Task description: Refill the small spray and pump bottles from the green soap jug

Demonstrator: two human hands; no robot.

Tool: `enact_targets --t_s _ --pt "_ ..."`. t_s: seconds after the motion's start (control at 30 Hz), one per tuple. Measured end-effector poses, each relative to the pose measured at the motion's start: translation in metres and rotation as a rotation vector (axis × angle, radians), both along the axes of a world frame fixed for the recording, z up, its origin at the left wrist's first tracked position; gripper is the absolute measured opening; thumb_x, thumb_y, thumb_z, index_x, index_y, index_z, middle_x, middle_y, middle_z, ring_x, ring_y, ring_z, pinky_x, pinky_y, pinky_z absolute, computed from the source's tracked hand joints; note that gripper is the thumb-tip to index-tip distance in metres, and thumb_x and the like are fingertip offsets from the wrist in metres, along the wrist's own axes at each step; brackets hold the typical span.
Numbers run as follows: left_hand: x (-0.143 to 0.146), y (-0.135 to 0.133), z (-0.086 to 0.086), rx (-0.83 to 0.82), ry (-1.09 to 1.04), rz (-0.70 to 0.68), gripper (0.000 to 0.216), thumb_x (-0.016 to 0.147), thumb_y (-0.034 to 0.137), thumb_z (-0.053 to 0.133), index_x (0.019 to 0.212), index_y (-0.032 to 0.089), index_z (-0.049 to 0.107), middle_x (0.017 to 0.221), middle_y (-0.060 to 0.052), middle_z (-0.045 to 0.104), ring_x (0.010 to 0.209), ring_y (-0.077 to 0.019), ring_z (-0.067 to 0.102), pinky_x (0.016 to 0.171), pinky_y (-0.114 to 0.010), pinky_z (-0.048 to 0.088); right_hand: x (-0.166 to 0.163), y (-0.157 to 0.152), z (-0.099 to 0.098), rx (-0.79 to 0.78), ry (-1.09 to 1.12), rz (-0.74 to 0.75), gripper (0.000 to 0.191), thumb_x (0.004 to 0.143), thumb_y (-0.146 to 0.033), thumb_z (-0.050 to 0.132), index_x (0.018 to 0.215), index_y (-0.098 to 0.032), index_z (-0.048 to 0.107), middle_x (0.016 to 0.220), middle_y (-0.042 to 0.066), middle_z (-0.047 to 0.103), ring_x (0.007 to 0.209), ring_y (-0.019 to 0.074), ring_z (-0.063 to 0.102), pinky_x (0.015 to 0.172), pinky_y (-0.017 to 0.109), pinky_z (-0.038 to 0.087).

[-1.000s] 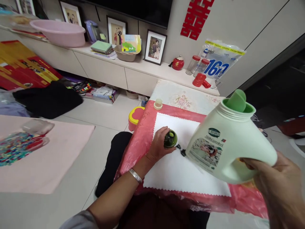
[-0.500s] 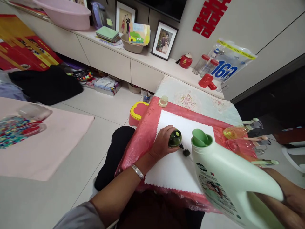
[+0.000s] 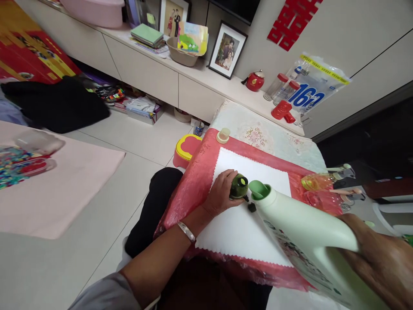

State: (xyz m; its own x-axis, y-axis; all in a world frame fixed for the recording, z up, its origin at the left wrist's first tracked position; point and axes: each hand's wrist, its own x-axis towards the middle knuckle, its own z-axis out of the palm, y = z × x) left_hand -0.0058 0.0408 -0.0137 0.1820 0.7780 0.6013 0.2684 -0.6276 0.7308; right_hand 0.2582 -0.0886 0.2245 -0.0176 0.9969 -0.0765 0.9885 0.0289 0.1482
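My left hand [image 3: 221, 193] is wrapped round a small dark green bottle [image 3: 239, 186] standing on a white cloth [image 3: 245, 224] that covers a red plastic sheet [image 3: 193, 185]. My right hand [image 3: 377, 254] grips the handle of a big pale green detergent jug [image 3: 303, 237]. The jug is tilted forward, its open green spout [image 3: 260, 190] right beside the small bottle's top. A small black cap [image 3: 252, 207] lies on the cloth just below the spout.
A cream cap [image 3: 223, 135] sits at the sheet's far edge. Spray bottles [image 3: 325, 178] lie at the right. A yellow and red stool [image 3: 186, 148] stands on the floor. Behind, a low cabinet [image 3: 155, 82] holds photo frames, jars and a bowl. A pink mat [image 3: 61, 189] lies at the left.
The jug has swung down from upright to a forward tilt, and its spout has come close to the small bottle. My left hand has stayed on the bottle.
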Motion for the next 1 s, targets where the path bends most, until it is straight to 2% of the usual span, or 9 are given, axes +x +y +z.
enact_targets --t_s 0.13,0.27,0.5,0.63,1.0 --pt "0.001 0.001 -0.002 0.006 0.003 -0.009 0.092 0.074 0.041 0.081 0.147 0.020 0.030 0.140 -0.019 0.049 0.132 -0.0351 0.050 0.111 -0.056 0.045 0.005 0.008 0.002 0.038 -0.128 0.069 0.026 0.086 -0.040 0.040 0.107 -0.029 0.051 0.056 0.000 0.059 0.046 0.0252 0.059 0.046 0.029 0.036" --pt "0.000 0.001 -0.001 0.000 0.011 -0.006 0.094 0.073 0.043 0.082 0.148 0.022 0.029 0.140 -0.019 0.049 0.131 -0.0363 0.051 0.109 -0.057 0.046 0.010 0.015 0.003 0.025 -0.217 0.060 0.023 0.085 -0.041 0.041 0.102 -0.029 0.051 0.054 -0.001 0.056 0.043 0.0241 0.055 0.047 0.029 0.032" --pt "-0.001 0.000 0.003 0.008 -0.003 0.003 0.093 0.073 0.045 0.081 0.147 0.021 0.031 0.138 -0.020 0.049 0.129 -0.0363 0.052 0.108 -0.056 0.048 0.010 0.024 0.008 0.033 -0.221 0.085 0.023 0.085 -0.040 0.040 0.100 -0.028 0.053 0.055 0.001 0.059 0.043 0.0240 0.056 0.047 0.028 0.030" --pt "0.000 0.000 0.005 0.022 -0.006 0.015 0.092 0.073 0.045 0.081 0.146 0.020 0.032 0.137 -0.020 0.050 0.128 -0.0357 0.053 0.108 -0.055 0.048 0.007 0.028 0.010 0.017 -0.249 0.063 0.029 0.084 -0.040 0.041 0.107 -0.029 0.055 0.056 0.001 0.060 0.044 0.0247 0.057 0.047 0.028 0.031" --pt "0.001 0.000 0.002 0.018 -0.001 0.017 0.093 0.074 0.045 0.080 0.148 0.023 0.028 0.139 -0.019 0.049 0.130 -0.0366 0.053 0.108 -0.056 0.048 -0.001 0.035 0.013 -0.042 -0.257 0.021 0.029 0.085 -0.037 0.043 0.110 -0.030 0.056 0.062 0.002 0.065 0.047 0.0238 0.059 0.048 0.028 0.030"
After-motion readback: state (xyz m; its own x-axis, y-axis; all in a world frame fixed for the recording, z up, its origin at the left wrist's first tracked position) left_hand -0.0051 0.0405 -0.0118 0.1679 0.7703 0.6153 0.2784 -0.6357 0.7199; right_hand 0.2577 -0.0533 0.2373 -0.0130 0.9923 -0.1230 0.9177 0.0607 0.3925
